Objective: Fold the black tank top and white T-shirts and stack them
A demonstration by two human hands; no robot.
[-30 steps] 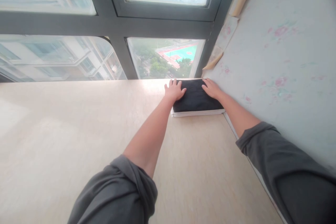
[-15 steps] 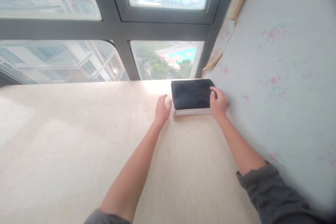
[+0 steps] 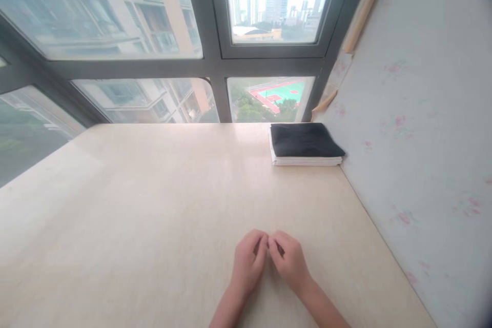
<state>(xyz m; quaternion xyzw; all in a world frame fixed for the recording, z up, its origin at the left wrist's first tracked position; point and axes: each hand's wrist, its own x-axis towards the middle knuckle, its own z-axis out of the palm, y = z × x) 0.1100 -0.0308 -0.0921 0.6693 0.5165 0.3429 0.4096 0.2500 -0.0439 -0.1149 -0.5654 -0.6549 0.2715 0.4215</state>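
Note:
My left hand rests low over the pale tabletop, fingers curled in towards the thumb. Beside it my right hand is curled the same way, and the fingertips of both meet in the middle. Nothing shows in either hand. Well beyond them, in the far right corner, lies a flat black piece that looks like folded cloth. It covers the top of a low white stack with layered edges, whose exact kind I cannot make out. Neither hand touches the stack.
The pale wood-grain surface runs back to grey-framed windows. A wall with flowered paper borders it on the right, and the paper is peeling near the window corner.
Both hands have left the sides of the black-topped stack and come back towards me, closing together. The view has shifted left and up; the stack stays in the corner.

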